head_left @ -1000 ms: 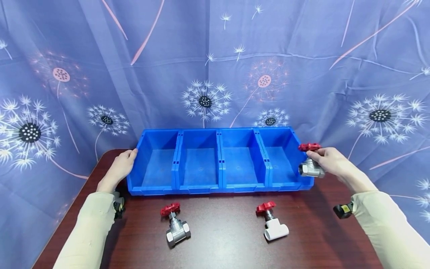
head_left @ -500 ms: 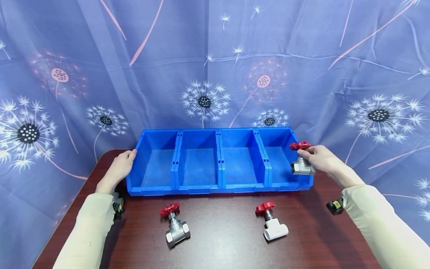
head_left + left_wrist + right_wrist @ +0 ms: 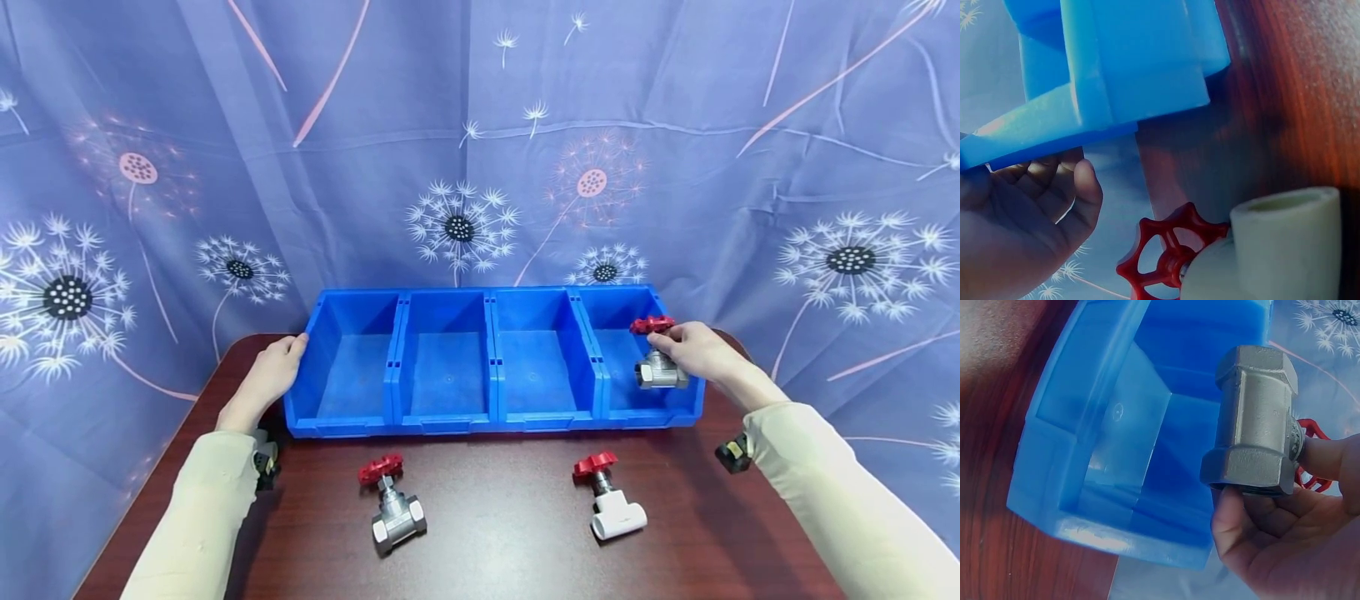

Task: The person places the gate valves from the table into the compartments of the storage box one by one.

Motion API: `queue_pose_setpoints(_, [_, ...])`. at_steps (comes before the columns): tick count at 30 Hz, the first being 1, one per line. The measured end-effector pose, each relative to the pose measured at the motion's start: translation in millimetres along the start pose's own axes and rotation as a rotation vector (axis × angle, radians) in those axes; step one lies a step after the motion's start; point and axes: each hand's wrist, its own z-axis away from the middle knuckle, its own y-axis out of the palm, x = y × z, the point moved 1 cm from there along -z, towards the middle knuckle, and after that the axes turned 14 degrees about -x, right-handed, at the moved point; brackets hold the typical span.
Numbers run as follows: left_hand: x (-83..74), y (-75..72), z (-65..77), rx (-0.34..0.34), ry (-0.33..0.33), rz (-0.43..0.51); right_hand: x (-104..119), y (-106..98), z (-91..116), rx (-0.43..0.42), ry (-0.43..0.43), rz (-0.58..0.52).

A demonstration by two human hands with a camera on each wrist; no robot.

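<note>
Fingers of the right hand [image 3: 701,350] are bent in a pinch on a steel valve [image 3: 660,372], just under its red handwheel [image 3: 651,324]; those of the left hand [image 3: 272,371] curl at the left-end rim of a bin row [image 3: 495,392]. From my remote post I record, by size: a dandelion-print curtain [image 3: 360,200], behind both sets of fingers; a red-brown table [image 3: 495,500], below them; the blue bin row, four compartments, spanning between them. I find the pinched valve at the rightmost compartment — how deep, I cannot tell. On the fingers' near side lie a second steel valve [image 3: 397,518], right of the left hand, and a white valve [image 3: 617,514], left of the right hand — both red-wheeled. Near the left fingers, the left wrist view shows a pale round-mouthed valve [image 3: 1288,247]. Smallest: a black wrist device [image 3: 733,452] behind the right fingers.
</note>
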Motion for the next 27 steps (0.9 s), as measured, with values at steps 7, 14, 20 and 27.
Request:
queue_pose_setpoints(7, [-1.6,-0.1,2.0,0.003,0.003,0.003,3.4,4.0,-7.9,0.024,0.012,0.007])
queue_pose_setpoints(14, [-3.5,1.0,1.3,-0.013,0.007,-0.005,5.7,6.8,-17.2,0.026,0.0,0.024])
queue_pose_setpoints(20, [-2.4,0.2,1.5,-0.007,0.0,-0.001,5.3,13.8,-23.0,0.042,0.024,-0.047])
queue_pose_setpoints(27, [-0.1,0.6,2.1,-0.01,-0.01,0.01,7.0,33.2,-25.1,0.028,-0.009,0.013])
